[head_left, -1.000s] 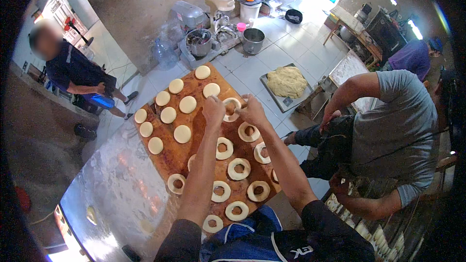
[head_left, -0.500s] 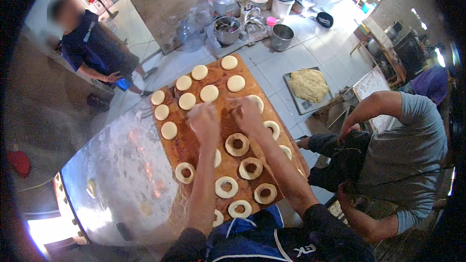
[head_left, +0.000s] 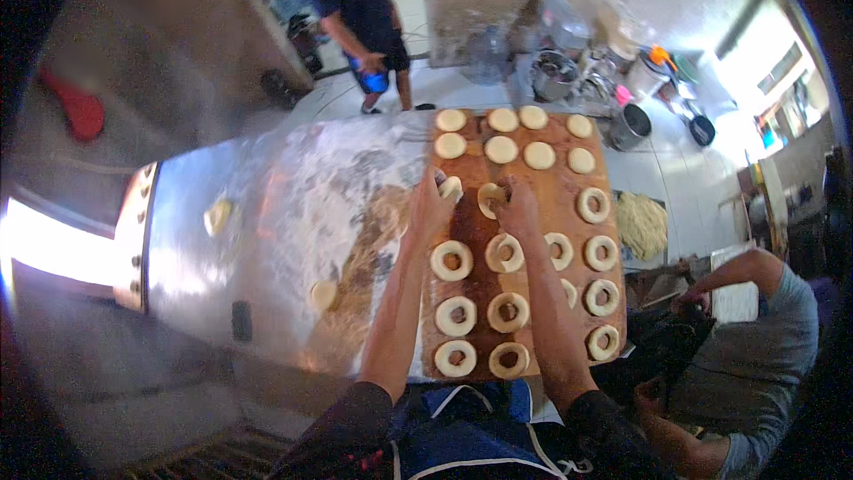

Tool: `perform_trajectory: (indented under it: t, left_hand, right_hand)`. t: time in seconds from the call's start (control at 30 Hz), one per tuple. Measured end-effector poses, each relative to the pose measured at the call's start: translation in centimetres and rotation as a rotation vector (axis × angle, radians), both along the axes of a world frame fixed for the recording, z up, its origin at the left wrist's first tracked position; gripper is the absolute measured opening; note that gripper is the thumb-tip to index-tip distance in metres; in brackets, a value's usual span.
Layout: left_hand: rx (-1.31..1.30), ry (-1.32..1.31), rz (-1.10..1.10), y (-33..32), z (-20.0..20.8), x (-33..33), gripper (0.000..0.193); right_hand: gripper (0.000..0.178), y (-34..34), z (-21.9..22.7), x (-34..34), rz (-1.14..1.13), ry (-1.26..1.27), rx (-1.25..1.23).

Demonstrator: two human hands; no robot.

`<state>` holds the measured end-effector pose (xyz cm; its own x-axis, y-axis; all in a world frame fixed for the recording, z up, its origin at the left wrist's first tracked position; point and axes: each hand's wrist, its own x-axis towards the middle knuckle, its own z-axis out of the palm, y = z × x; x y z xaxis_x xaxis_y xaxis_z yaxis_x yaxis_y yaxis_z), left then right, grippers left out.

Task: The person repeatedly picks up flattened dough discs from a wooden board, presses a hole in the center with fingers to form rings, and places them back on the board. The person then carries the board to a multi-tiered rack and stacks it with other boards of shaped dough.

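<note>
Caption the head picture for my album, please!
Left hand and right hand touch dough pieces among rounds and rings on a brown board.

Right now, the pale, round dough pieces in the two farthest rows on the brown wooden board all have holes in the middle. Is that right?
Not quite: the holes are wrong. The pale, round dough pieces in the two farthest rows on the brown wooden board are solid discs, as the head view shows.
</note>
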<state>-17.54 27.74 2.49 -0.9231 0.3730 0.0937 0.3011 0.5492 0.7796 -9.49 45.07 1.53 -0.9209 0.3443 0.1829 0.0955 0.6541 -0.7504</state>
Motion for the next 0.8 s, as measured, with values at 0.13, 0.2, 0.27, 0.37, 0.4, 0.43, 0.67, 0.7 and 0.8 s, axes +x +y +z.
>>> perform_trajectory:
  t: [0.13, 0.2, 0.27, 0.37, 0.4, 0.43, 0.67, 0.7, 0.8]
  left_hand:
    - [0.116, 0.072, 0.342, -11.1, -0.3, 2.4, 0.028]
    - [-0.145, 0.098, 0.475, -17.0, -1.0, 2.5, 0.027]
    - [-0.183, -0.126, 0.514, -21.5, -1.9, 2.2, 0.031]
    - [-0.341, -0.092, 0.546, -25.9, -3.5, 1.9, 0.035]
    - [-0.413, -0.068, 0.534, -26.8, -3.9, 2.0, 0.037]
    - [-0.397, 0.041, 0.582, -27.4, -4.3, 2.3, 0.038]
    - [0.011, 0.052, 0.45, -26.7, -3.5, 4.9, 0.04]
    - [0.126, -0.138, 0.382, -26.5, -3.0, 5.2, 0.041]
    - [0.5, -0.299, 0.22, -25.9, -1.8, 6.0, 0.038]
  right_hand:
    - [0.04, -7.8, 1.3, -1.6, 0.246, -0.092, -0.106]
    - [0.04, -12.4, 0.1, -4.0, 0.389, -0.089, 0.023]
    - [0.039, -17.1, -1.9, -6.4, 0.436, -0.225, 0.018]
    - [0.04, -22.4, -4.9, -8.9, 0.465, -0.318, -0.016]
    - [0.041, -24.0, -5.7, -9.4, 0.469, -0.333, -0.03]
    - [0.04, -25.1, -6.3, -9.7, 0.321, -0.189, 0.205]
    - [0.04, -25.0, -4.1, -7.3, 0.37, -0.321, -0.031]
    - [0.039, -25.0, -3.4, -6.0, 0.375, -0.247, -0.242]
    - [0.035, -25.6, -1.2, -2.3, 0.39, -0.119, -0.786]
